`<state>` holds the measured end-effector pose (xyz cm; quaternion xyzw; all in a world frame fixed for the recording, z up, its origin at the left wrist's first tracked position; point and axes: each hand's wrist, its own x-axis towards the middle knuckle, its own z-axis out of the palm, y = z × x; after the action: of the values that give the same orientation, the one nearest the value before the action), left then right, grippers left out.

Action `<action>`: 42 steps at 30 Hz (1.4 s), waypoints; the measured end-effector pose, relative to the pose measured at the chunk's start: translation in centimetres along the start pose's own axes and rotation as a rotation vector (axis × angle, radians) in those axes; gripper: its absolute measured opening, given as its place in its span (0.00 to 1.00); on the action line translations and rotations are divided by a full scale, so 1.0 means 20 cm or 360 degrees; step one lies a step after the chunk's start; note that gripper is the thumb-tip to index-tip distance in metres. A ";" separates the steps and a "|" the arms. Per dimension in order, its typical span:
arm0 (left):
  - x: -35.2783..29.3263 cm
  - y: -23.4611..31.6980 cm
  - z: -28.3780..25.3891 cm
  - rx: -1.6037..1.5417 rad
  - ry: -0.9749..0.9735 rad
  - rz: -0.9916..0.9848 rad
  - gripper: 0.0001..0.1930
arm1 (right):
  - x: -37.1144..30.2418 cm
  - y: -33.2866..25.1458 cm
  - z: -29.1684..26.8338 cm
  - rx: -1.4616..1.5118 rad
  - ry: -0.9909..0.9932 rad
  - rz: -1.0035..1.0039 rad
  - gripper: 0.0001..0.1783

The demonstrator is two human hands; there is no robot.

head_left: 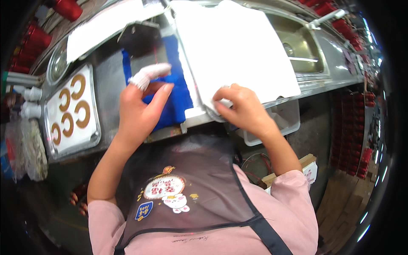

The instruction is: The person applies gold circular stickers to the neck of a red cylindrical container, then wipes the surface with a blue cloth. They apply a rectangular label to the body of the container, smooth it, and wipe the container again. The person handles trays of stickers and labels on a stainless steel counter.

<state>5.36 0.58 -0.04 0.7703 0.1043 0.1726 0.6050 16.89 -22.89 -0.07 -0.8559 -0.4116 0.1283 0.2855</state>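
My left hand (142,104) hovers over a blue cloth (180,89) on the metal worktop, its thumb and fingers apart. White ribbed finger covers (148,73) sit on its fingers, and I see nothing held there. Under the far end of the cloth area stands a dark, shiny block-like thing (140,40), partly blurred. My right hand (244,106) is closed at the near left corner of a large white sheet (238,46). Something whitish shows beneath its curled fingers, too hidden to name. At the left, a metal tray (97,127) carries several brown C-shaped pieces (81,114) on white paper.
A metal sink (299,44) lies to the right, with a tap (327,19) beside it. Below the bench edge is a clear plastic bin (293,119). Stacks of red metallic cups (352,123) stand on the right; more red items (36,42) are at far left.
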 end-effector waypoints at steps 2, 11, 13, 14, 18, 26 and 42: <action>-0.03 0.00 -0.04 0.0053 -0.0017 -0.0020 0.16 | 0.01 0.00 0.00 -0.0013 0.0066 -0.0029 0.05; -0.12 0.02 -0.21 -0.0214 0.0039 -0.0170 0.17 | 0.22 0.14 -0.42 -0.0604 0.0700 0.0186 0.04; -0.12 0.01 -0.24 -0.0209 0.0078 -0.0235 0.17 | 0.26 0.22 -0.54 -0.0701 0.0938 0.0304 0.05; -0.12 0.00 -0.25 -0.0270 0.0050 -0.0151 0.17 | 0.28 0.28 -0.59 -0.0745 0.1051 0.0362 0.05; -0.16 -0.04 -0.30 -0.0313 0.0093 -0.0173 0.16 | 0.12 0.57 -0.74 -0.0765 0.1314 0.0898 0.08; -0.16 -0.02 -0.34 -0.0238 0.0056 -0.0213 0.16 | 0.09 0.50 -0.41 -0.0660 0.0858 0.0836 0.32; -0.17 -0.06 -0.32 -0.0190 0.0164 -0.0264 0.14 | 0.28 0.27 -0.73 -0.1117 0.0899 0.0387 0.07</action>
<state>-0.20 5.33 -0.33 0.7117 0.1880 0.1672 0.6558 30.46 -26.77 8.56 -0.9442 -0.2331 -0.2242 0.0623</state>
